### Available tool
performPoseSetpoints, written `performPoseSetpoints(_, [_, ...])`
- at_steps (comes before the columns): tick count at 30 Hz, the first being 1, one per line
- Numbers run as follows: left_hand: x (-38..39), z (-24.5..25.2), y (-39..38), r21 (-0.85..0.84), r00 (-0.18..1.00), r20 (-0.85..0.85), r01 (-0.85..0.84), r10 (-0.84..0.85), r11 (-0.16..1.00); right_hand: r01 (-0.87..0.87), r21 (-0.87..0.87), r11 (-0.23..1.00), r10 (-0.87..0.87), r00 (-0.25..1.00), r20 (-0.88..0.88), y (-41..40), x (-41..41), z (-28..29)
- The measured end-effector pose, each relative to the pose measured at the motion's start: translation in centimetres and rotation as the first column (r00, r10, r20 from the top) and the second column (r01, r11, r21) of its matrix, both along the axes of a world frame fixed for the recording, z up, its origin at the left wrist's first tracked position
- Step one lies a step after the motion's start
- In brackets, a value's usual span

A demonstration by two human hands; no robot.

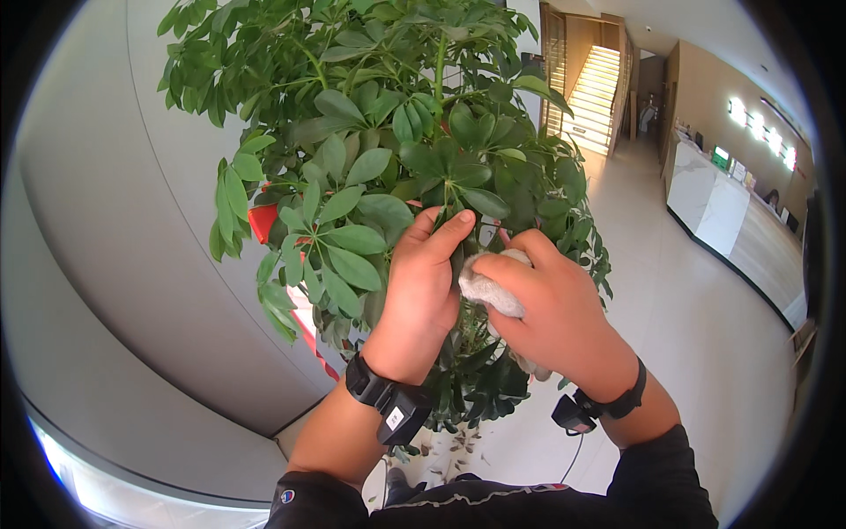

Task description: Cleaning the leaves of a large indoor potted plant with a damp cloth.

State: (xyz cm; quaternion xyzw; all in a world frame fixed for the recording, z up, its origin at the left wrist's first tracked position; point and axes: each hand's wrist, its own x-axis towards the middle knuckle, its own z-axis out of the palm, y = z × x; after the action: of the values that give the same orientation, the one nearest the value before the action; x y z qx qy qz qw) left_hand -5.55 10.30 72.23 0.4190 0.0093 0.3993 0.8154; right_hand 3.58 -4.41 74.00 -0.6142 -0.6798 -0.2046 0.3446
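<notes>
A tall umbrella plant (357, 165) with glossy, finger-like leaflets stands right in front of me. My left hand (426, 271) is in the foliage, thumb raised, pinching a green leaf whose held part is mostly hidden by the fingers. Close beside it on the right, my right hand (548, 304) grips a bunched, greyish-white cloth (492, 289). The cloth lies against or very near a dark leaf by my left palm; contact is not clear.
A curved grey wall (152, 218) rises at the left. Red ribbon (314, 344) hangs within the plant. Dry fallen leaves (456, 449) litter the floor by my feet. At right stands a marble-fronted reception counter (714, 205), a person (772, 198) behind it. A cable (575, 456) trails from my right wrist device.
</notes>
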Motion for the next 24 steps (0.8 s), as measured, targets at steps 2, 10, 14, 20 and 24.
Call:
performPoseSetpoints(2, [0.1, -0.6, 0.9, -0.016, 1.0, -0.004, 0.029, -0.029, 0.999, -0.009, 0.036, 0.999, 0.009, 1.0, -0.004, -0.4, -0.1, 0.6])
performPoseSetpoints(10, [0.1, -0.9, 1.0, 0.014, 0.992, -0.127, 0.021, -0.019, 1.0, -0.015, 0.155, 0.988, 0.013, 1.0, 0.017, 0.4, 0.8, 4.6])
performPoseSetpoints(14, [-0.3, -1.1, 1.2, 0.087, 0.991, -0.121, 0.059, -0.048, 0.994, -0.03, 0.155, 0.987, 0.017, 0.996, 0.087, 2.2, 1.1, 5.7])
performPoseSetpoints(20, [-1.1, -1.4, 1.7, 0.006, 0.989, -0.065, 0.131, -0.13, 0.991, 0.052, 0.075, 0.996, -0.056, 0.997, 0.049, 3.8, 1.6, 4.5])
performPoseSetpoints(24, [-1.4, -1.3, 1.4, 0.015, 0.996, -0.086, 0.036, -0.035, 0.999, 0.031, 0.119, 0.992, -0.034, 0.999, 0.018, 3.4, 1.4, 2.5])
